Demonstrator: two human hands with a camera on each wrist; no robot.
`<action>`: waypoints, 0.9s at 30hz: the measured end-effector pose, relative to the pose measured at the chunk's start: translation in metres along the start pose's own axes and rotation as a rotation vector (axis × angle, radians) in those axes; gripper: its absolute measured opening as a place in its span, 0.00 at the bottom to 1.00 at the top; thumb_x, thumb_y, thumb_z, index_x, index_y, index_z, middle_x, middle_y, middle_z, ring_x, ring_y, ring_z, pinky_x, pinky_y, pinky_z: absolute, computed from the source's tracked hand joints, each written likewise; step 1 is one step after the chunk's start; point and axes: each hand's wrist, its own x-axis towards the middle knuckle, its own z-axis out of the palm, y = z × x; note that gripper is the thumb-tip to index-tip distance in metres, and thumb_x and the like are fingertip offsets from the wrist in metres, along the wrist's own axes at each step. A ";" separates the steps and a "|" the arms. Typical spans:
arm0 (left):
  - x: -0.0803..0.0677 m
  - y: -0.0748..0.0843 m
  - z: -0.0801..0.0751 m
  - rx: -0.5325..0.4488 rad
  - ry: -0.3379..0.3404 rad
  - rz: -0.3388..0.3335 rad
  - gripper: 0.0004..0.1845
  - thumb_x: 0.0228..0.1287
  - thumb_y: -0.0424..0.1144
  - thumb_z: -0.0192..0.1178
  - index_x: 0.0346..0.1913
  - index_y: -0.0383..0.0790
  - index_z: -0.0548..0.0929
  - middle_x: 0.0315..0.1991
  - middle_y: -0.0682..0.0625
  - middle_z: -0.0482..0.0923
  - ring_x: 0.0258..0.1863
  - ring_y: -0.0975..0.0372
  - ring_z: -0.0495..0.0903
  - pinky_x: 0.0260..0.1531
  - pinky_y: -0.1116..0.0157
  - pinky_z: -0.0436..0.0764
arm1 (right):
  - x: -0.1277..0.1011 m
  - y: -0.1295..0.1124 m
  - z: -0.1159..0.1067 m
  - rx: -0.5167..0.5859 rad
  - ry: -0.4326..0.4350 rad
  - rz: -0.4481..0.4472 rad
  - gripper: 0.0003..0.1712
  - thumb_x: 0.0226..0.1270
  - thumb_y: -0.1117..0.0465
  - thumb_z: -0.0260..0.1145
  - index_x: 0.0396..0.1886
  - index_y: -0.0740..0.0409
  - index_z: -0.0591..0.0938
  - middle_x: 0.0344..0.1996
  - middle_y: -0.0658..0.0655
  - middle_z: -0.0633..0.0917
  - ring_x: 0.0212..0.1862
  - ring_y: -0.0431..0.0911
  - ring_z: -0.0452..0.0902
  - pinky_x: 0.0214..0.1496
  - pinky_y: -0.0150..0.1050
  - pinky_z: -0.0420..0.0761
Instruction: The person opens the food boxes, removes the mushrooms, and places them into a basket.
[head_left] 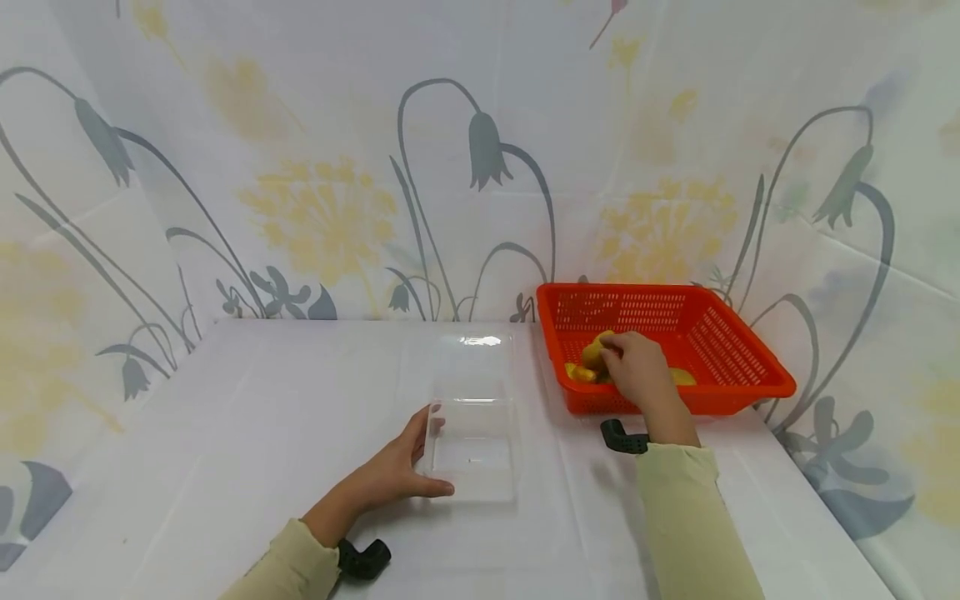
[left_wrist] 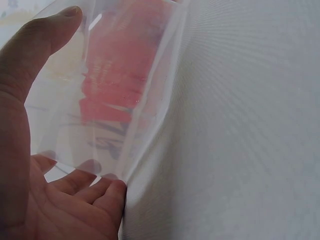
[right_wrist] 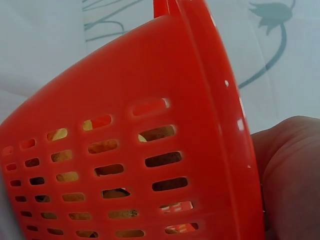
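Potato (head_left: 595,353) — clasped by right hand (head_left: 637,371) inside basket (head_left: 742,354); left hand (head_left: 393,475) clasps tray (head_left: 474,433) edge.

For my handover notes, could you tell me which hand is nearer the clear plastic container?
Left. The left hand holds the clear plastic container; the right hand is inside the orange basket.

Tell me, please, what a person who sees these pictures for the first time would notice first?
The bright orange basket stands out first, at the right back of the white table. Inside it, the right hand holds a yellow piece, with more yellow pieces lying beside it. Nearer the middle, the left hand holds the left edge of a clear plastic container, which lies open on the table.
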 end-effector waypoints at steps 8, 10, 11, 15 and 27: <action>0.001 -0.002 0.002 0.000 0.007 0.012 0.67 0.43 0.48 0.78 0.78 0.51 0.38 0.79 0.47 0.44 0.77 0.58 0.45 0.74 0.53 0.54 | 0.001 0.003 0.000 -0.015 0.027 -0.055 0.22 0.73 0.58 0.57 0.62 0.62 0.76 0.58 0.67 0.78 0.58 0.61 0.73 0.61 0.59 0.76; 0.000 -0.002 0.002 -0.001 0.007 0.010 0.67 0.43 0.49 0.78 0.78 0.51 0.38 0.78 0.47 0.45 0.77 0.58 0.46 0.74 0.53 0.54 | 0.001 0.003 0.000 -0.015 0.019 -0.060 0.21 0.73 0.59 0.56 0.62 0.62 0.77 0.59 0.66 0.78 0.57 0.60 0.74 0.60 0.58 0.77; 0.000 -0.002 0.003 -0.003 0.007 0.009 0.67 0.43 0.49 0.78 0.78 0.50 0.38 0.78 0.47 0.45 0.77 0.58 0.46 0.74 0.53 0.54 | 0.001 0.003 0.000 -0.015 0.014 -0.059 0.21 0.73 0.59 0.56 0.62 0.62 0.77 0.59 0.66 0.78 0.56 0.59 0.75 0.60 0.58 0.77; 0.000 -0.003 0.004 -0.004 0.012 0.013 0.67 0.43 0.48 0.78 0.78 0.50 0.39 0.78 0.46 0.46 0.77 0.58 0.47 0.73 0.54 0.55 | 0.000 0.001 0.000 -0.007 0.004 -0.041 0.21 0.73 0.58 0.57 0.62 0.60 0.77 0.59 0.65 0.79 0.54 0.57 0.76 0.59 0.56 0.79; 0.000 -0.006 0.003 -0.039 0.032 0.011 0.67 0.42 0.46 0.79 0.77 0.50 0.39 0.78 0.45 0.47 0.77 0.56 0.49 0.72 0.56 0.57 | -0.009 -0.017 -0.002 -0.013 -0.003 -0.089 0.21 0.72 0.54 0.59 0.59 0.57 0.79 0.57 0.63 0.78 0.55 0.57 0.73 0.58 0.57 0.79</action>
